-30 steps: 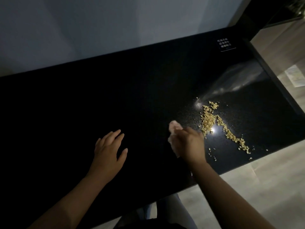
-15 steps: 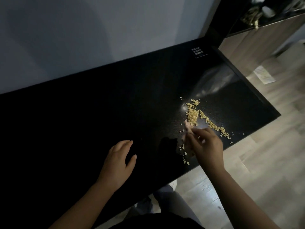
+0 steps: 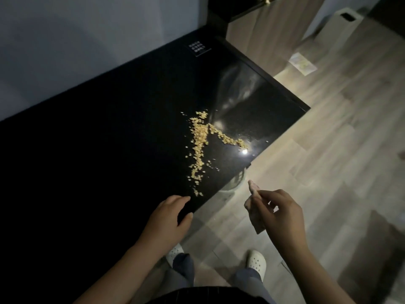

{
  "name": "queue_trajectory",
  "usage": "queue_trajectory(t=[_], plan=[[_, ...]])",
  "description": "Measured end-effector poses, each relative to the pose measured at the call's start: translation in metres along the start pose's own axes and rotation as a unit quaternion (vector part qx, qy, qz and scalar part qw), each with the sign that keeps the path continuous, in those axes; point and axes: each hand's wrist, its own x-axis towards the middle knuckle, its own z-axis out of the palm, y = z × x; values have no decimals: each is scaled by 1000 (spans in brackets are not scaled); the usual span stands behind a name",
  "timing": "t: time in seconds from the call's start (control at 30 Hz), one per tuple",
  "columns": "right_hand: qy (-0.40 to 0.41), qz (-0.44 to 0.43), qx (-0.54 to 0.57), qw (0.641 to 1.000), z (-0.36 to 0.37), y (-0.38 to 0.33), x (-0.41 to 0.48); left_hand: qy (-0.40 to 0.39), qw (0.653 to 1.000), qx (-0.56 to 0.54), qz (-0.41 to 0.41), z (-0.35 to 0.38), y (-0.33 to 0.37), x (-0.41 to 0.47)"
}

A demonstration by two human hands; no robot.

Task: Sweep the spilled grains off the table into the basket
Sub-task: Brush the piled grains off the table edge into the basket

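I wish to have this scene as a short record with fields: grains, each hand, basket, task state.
grains: forked trail on the black table, near its right corner
left hand: rests on the table's near edge, beside the nearest grains
right hand: off the table, above the floor, pinches a pale cloth
basket: likely the round rim under the table edge, mostly hidden
task state: grains lie on the table

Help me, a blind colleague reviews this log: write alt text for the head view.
Yellow grains lie scattered in a forked trail on a black table near its right corner. The left hand rests on the table's near edge by the trail's near end; the right hand pinches a small pale wipe beyond the edge, over the wooden floor.
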Motion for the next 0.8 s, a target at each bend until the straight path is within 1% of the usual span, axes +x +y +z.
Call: queue_trajectory(t=[0.1, 0.23, 0.37, 0.43, 0.5, 0.57, 0.73, 0.8], plan=[[-26, 22, -3, 999, -11, 45, -2, -18, 1000, 9, 1, 35, 28, 7], [-37, 35, 0, 999, -24, 107, 6, -36, 999, 25, -11, 91, 61, 16], [-88, 22, -9, 996, -31, 168, 21, -47, 997, 20, -64, 154, 93, 23], [-101, 15, -13, 995, -31, 199, 27, -24, 996, -5, -91, 187, 103, 30], [-122, 4, -18, 992, -26, 229, 34, -9, 993, -17, -119, 221, 104, 40], [-138, -4, -28, 990, -18, 254, 41, -15, 990, -17, -138, 246, 102, 49], [-142, -15, -41, 989, 17, 310, 61, -26, 983, -25, -179, 307, 81, 82], [-145, -19, -36, 989, 35, 332, 66, -33, 982, -33, -183, 331, 63, 99]])
